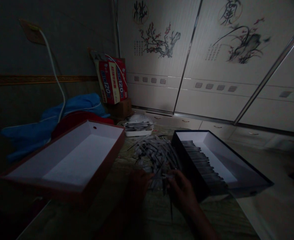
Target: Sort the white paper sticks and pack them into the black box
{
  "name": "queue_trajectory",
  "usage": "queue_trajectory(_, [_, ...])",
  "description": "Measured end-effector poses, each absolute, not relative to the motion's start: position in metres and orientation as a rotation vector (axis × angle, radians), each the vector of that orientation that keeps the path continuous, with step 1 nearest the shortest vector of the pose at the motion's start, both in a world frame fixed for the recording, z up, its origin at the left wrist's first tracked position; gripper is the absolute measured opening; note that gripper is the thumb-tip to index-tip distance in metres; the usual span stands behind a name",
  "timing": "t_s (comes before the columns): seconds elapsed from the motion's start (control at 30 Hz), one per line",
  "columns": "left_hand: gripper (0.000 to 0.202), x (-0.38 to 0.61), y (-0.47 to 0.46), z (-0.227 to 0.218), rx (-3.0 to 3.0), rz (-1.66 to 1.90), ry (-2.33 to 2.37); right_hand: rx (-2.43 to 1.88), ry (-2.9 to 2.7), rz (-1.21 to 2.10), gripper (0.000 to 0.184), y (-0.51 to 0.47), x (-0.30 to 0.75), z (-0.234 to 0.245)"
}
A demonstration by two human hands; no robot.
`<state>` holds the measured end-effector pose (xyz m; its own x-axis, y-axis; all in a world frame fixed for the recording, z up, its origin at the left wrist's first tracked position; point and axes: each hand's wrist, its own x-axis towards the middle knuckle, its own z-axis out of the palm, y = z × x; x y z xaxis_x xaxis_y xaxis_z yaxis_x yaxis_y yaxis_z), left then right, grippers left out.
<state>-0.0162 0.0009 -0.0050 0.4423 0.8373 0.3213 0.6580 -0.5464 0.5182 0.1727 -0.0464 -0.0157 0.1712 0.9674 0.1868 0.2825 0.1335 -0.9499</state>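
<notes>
Likely handling step: slim pen-like sticks point(153, 150) piled on desk point(232, 216). Right hand point(181, 190) pinched, apparently on one; left hand point(139, 182) grip too dark to tell. Next calls for fine fingertip control.

Two hands point(183, 190), two open boxes point(79, 160), one white tray point(138, 133) and one white cable point(53, 65) show.

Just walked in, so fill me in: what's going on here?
A person's left hand and right hand are at the near edge of a loose pile of slim, greyish pieces on a greenish table; their grip is too dark to see. Similar pieces lie in a row inside a black, white-lined box at right. A red, white-lined box stands at left.
</notes>
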Motion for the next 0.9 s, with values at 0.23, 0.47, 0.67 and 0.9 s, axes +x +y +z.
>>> queue_trajectory(0.23, [0.03,-0.018,0.002,-0.007,2.395,0.803,1.303,-1.34,-1.311,0.833,0.032,-0.048,0.176,-0.012])
queue_trajectory(0.47, [0.029,-0.016,0.001,-0.012,2.412,0.762,1.296,-1.349,-1.415,0.816,0.03,-0.048,0.173,-0.018])
queue_trajectory(0.67, [0.026,-0.016,-0.002,-0.005,2.421,0.75,1.259,-1.356,-1.43,0.851,0.033,-0.048,0.171,-0.017])
queue_trajectory(0.9, [0.02,-0.013,0.0,-0.016,2.52,0.703,1.239,-1.364,-1.52,0.887,0.032,-0.049,0.173,-0.02])
